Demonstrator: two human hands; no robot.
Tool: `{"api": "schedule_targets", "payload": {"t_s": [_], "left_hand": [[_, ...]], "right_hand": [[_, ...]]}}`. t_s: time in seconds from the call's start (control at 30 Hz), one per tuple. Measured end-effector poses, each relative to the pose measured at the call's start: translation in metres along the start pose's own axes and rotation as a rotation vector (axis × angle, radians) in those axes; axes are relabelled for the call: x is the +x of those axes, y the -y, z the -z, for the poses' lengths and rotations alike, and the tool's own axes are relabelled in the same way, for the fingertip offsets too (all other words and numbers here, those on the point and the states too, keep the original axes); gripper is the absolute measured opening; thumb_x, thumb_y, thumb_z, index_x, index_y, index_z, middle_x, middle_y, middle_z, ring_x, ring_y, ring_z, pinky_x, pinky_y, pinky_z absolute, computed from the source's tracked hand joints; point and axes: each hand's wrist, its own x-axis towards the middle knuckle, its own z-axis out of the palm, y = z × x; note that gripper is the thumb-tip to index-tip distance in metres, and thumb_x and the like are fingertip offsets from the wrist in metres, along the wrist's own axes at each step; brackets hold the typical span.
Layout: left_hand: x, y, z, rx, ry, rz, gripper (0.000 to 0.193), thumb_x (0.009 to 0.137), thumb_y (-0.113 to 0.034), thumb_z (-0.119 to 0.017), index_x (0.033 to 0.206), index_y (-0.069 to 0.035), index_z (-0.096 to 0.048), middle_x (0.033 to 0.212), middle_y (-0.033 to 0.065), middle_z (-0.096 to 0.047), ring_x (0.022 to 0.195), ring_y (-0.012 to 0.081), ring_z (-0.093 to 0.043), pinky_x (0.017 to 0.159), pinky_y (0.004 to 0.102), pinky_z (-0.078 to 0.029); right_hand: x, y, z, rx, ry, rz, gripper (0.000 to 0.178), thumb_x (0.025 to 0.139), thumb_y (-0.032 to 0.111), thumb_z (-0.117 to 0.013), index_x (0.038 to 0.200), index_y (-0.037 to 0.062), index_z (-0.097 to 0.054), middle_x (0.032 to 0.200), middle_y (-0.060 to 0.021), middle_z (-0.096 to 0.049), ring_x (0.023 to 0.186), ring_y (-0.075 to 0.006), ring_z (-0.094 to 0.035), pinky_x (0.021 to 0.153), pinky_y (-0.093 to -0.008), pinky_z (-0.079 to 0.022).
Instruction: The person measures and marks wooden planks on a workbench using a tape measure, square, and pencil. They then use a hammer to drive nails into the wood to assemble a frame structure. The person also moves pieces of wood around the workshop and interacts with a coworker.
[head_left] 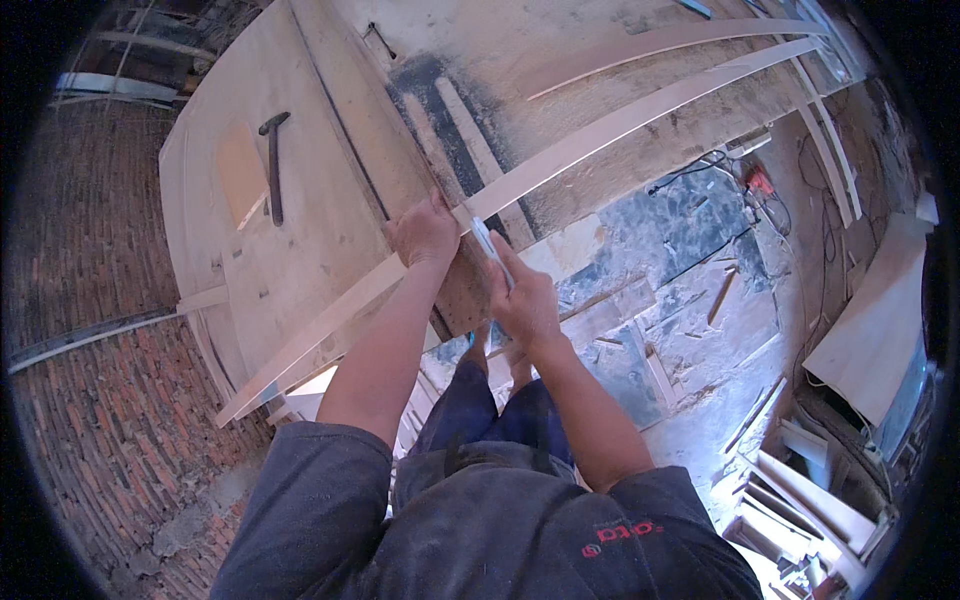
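Observation:
A long, thin wooden strip [610,128] lies aslant across the worktable [330,200] from lower left to upper right, its ends reaching near both sides. My left hand [428,232] is closed on the strip near its middle, at the table's front edge. Just right of it, my right hand [525,300] grips a slim, pale utility knife [483,240], whose tip meets the strip's near edge. The blade itself is too small to make out. Left of my hands, a hammer [275,165] rests on the table beside a small tan board [242,178].
Another thin strip [640,55] lies farther back on the table. A dark slot [455,120] holds narrow wooden bars. Cables and a red plug [760,182] lie right of the table; offcuts [800,510] are piled at lower right. A brick surface [90,230] is at left.

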Motion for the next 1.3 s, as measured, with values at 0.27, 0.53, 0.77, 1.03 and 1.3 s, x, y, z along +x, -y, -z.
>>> {"api": "schedule_targets", "payload": {"t_s": [0.27, 0.53, 0.77, 1.03, 1.3], "left_hand": [[0.000, 0.001, 0.004, 0.011, 0.091, 0.059, 0.050, 0.103, -0.039, -0.038, 0.091, -0.009, -0.076, 0.091, 0.0175, -0.074, 0.092, 0.0335, -0.071, 0.096, 0.0470, -0.037], [0.002, 0.002, -0.002, -0.004, 0.043, 0.035, 0.050, 0.103, -0.040, -0.038, 0.092, -0.009, -0.076, 0.091, 0.0178, -0.074, 0.091, 0.0344, -0.071, 0.096, 0.0484, -0.037], [0.000, 0.001, 0.006, 0.016, 0.097, 0.035, 0.050, 0.103, -0.040, -0.037, 0.094, -0.010, -0.076, 0.095, 0.0177, -0.074, 0.093, 0.0337, -0.070, 0.095, 0.0479, -0.037], [0.000, -0.007, 0.016, 0.035, 0.125, 0.053, 0.050, 0.103, -0.039, -0.036, 0.096, -0.010, -0.076, 0.099, 0.0169, -0.074, 0.099, 0.0320, -0.069, 0.097, 0.0477, -0.037], [-0.001, -0.002, 0.008, -0.013, 0.131, 0.063, 0.050, 0.103, -0.040, -0.036, 0.098, -0.010, -0.076, 0.099, 0.0154, -0.074, 0.101, 0.0335, -0.069, 0.101, 0.0500, -0.036]], "right_hand": [[-0.099, -0.025, 0.050, 0.086, 0.006, 0.029, 0.042, 0.096, 0.024, -0.063, 0.136, 0.0130, -0.061, 0.076, -0.0214, -0.069, 0.068, -0.0415, -0.068, 0.061, -0.0491, -0.052], [-0.002, 0.005, 0.000, -0.063, 0.058, -0.028, 0.043, 0.096, 0.028, -0.060, 0.138, 0.0181, -0.059, 0.071, -0.0219, -0.067, 0.069, -0.0433, -0.068, 0.061, -0.0500, -0.053], [-0.107, -0.012, 0.065, 0.132, 0.037, -0.028, 0.040, 0.097, 0.018, -0.060, 0.136, 0.0086, -0.061, 0.097, -0.0282, -0.070, 0.085, -0.0439, -0.070, 0.069, -0.0440, -0.055], [-0.009, 0.003, 0.002, -0.064, 0.038, -0.027, 0.041, 0.098, 0.034, -0.057, 0.138, 0.0205, -0.059, 0.074, -0.0238, -0.067, 0.069, -0.0444, -0.067, 0.062, -0.0540, -0.051], [-0.084, -0.018, 0.047, 0.065, -0.020, 0.061, 0.042, 0.096, 0.020, -0.060, 0.136, 0.0115, -0.061, 0.082, -0.0217, -0.071, 0.071, -0.0430, -0.069, 0.063, -0.0472, -0.055]]}}
